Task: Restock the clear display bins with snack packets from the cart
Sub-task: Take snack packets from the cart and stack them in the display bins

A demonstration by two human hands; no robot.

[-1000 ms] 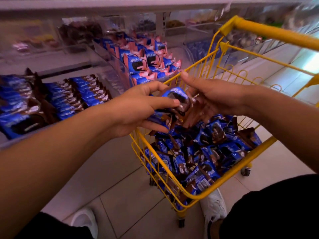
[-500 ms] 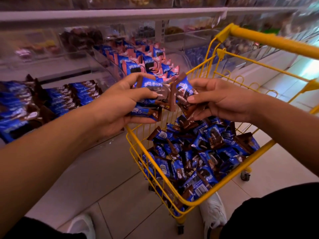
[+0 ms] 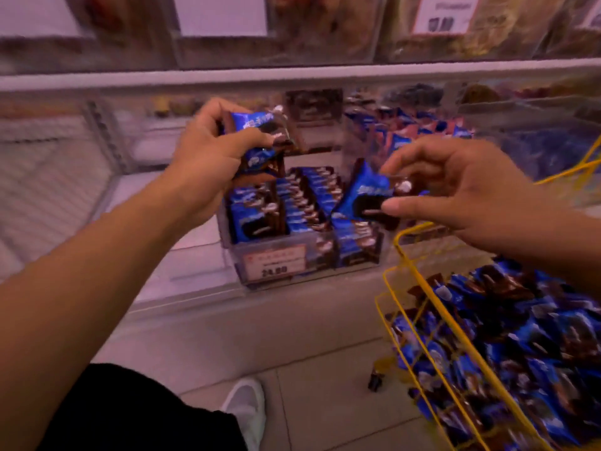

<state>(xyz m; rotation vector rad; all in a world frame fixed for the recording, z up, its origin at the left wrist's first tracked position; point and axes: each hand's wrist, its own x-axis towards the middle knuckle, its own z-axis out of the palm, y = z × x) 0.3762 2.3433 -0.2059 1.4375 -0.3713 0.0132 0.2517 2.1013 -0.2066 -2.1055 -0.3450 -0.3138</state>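
The left hand grips a small stack of blue snack packets in curled fingers, above the clear display bin on the lower shelf. The right hand pinches 1 packet between thumb and fingers over the bin's right side. Rows of packets stand upright inside. The yellow cart, heaped with packets, sits to the right.

You are looking at blue and dark brown snack packets with white lettering, standing in rows in a clear bin that is wearing a white and red price label. The cart is showing yellow wire; your shoe is showing white.
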